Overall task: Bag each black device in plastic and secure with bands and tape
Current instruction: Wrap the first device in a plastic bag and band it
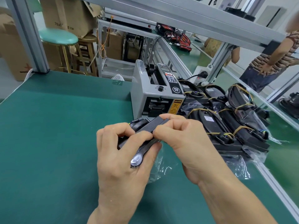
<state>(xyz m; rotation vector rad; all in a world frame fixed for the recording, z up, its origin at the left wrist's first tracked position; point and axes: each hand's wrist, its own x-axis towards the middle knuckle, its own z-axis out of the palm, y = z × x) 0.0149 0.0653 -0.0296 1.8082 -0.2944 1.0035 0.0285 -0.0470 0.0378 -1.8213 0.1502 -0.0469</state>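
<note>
Both hands curled round one black device (146, 126) above the green bench (56, 126): left hand (123, 152) cradles it, right hand (182, 139) pinches its top edge. Banded pile (226, 117) beside tape dispenser (153, 94).

A green-matted worktop (56, 118) with an aluminium edge rail spans the view. Grey aluminium frame posts (27, 34) rise from its far left corner. Beyond that corner stand a round stool with a mint-green seat (59, 36), a wooden stool (87, 52) and brown cardboard boxes (68, 13). A second green bench (191, 55) behind carries red-and-black wired parts (182, 39). At far right stands a person in a striped top (273, 57).
</note>
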